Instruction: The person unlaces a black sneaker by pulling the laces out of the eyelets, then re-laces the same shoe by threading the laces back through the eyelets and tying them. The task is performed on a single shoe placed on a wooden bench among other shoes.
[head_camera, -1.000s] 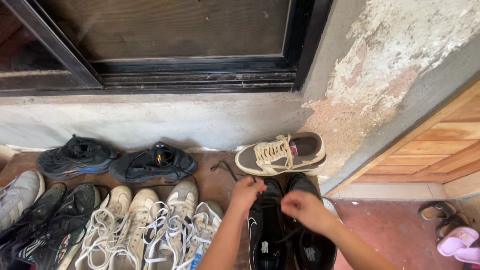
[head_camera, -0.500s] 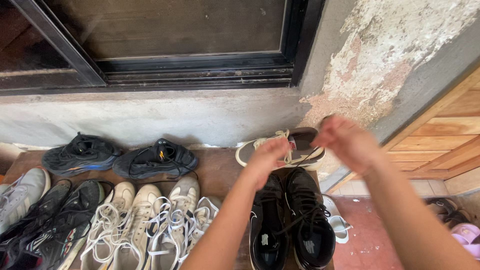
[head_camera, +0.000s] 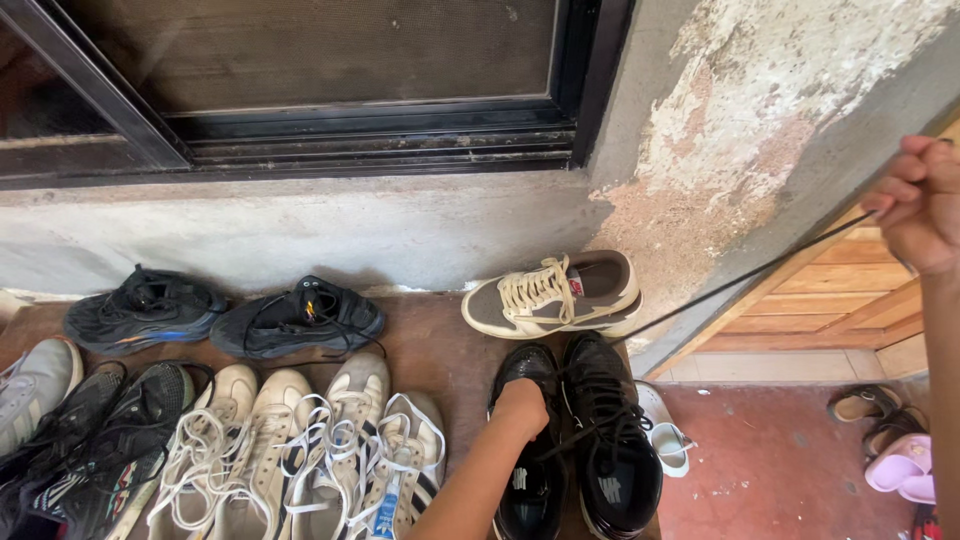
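- While the right hand (head_camera: 922, 205) is shut in a fist up high at the right edge, it pinches the end of a black shoelace (head_camera: 735, 282) and holds it tight.
- The shoelace runs in a straight slanted line from that fist down and left to the black shoes (head_camera: 580, 440).
- The left hand (head_camera: 522, 405) presses down on the left black shoe, fingers curled over its laces. I cannot tell if it pinches anything.
- The step looks like pulling the lace through its holes. The next move likely needs a steady pull while the other hand keeps the shoe from sliding.
- The black shoes sit side by side on the brown step (head_camera: 440, 340), toes toward the wall, long way running from near to far.
- A tan sneaker (head_camera: 555, 295) lies just past them, turned sideways.
- White sneakers (head_camera: 300, 440) sit in a row to the left.
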